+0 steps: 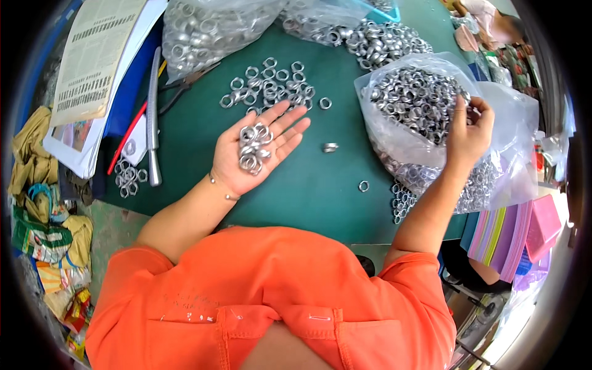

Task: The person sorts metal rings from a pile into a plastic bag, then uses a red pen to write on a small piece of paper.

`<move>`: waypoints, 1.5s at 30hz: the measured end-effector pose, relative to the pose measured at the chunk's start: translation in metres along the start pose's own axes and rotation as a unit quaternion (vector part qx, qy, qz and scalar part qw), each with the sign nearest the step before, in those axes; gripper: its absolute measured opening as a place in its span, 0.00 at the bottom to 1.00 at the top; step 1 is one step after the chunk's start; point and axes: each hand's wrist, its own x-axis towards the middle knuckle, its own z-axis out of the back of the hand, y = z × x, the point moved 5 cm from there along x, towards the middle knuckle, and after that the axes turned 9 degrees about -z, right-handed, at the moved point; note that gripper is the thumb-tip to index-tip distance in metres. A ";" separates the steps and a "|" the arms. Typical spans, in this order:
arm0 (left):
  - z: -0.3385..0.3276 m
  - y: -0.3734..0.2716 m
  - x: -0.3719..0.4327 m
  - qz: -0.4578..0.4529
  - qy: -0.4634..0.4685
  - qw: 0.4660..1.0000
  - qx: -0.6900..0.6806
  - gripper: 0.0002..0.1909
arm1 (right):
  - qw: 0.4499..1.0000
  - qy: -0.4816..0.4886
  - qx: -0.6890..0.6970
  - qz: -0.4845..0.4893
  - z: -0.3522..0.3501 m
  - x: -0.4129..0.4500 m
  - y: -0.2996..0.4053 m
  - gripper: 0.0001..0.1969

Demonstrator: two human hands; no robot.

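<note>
Palm up and fingers spread, my left hand (pixel 259 148) carries a small heap of metal rings (pixel 252 150) over the green table (pixel 296 199). Just beyond its fingers lies a loose pile of similar rings (pixel 273 83). My right hand (pixel 469 125) is at the right edge of an open plastic bag (pixel 384 134) full of smaller hexagonal metal rings (pixel 416 99). Its thumb and fingertips meet at the rings; whether one is pinched between them is hidden. Between the hands lie a joined pair of rings (pixel 329 147) and a single hexagonal ring (pixel 363 186).
Scissors (pixel 185 85), a metal rod (pixel 153 120) and papers (pixel 88 64) lie left, near a small ring cluster (pixel 130 178). Bags of rings (pixel 208 32) and a ring heap (pixel 388 41) stand at the back. Another person (pixel 490 23) is far right. Stacked coloured sheets (pixel 502 236) stand beside the table.
</note>
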 end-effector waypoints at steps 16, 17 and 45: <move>0.000 -0.012 0.004 -0.029 0.026 0.999 0.017 0.27 | 0.878 0.441 -0.154 0.105 -0.055 -0.135 0.034 0.07; 0.000 -0.012 0.006 -0.027 0.039 0.999 0.004 0.27 | 0.894 0.426 -0.054 0.128 -0.047 -0.132 0.034 0.07; -0.010 -0.041 0.009 -0.117 0.091 0.989 -0.017 0.26 | 0.949 0.266 -0.002 0.169 -0.130 -0.137 0.077 0.05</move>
